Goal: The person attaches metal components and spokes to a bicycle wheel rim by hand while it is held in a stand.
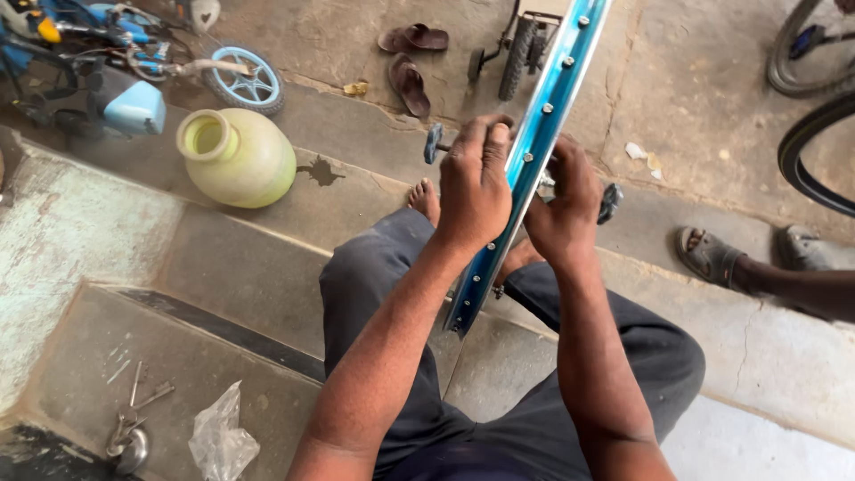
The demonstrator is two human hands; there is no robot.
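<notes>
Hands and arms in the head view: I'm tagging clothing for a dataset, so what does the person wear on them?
Nothing covers them. The left hand and right hand are bare, with no gloves, rings, watch or bands visible. Both forearms are bare too, with no sleeve in view up to the picture's bottom edge. They look dusty or smudged.

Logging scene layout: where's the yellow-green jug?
Head view, upper left: the yellow-green jug lies on the concrete step, below the small blue bicycle, left of the left hand.

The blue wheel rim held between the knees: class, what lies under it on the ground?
Under the blue rim are the person's dark trousers, a bare foot and grey concrete floor. Both hands, left and right, cover the rim's middle section.
</notes>
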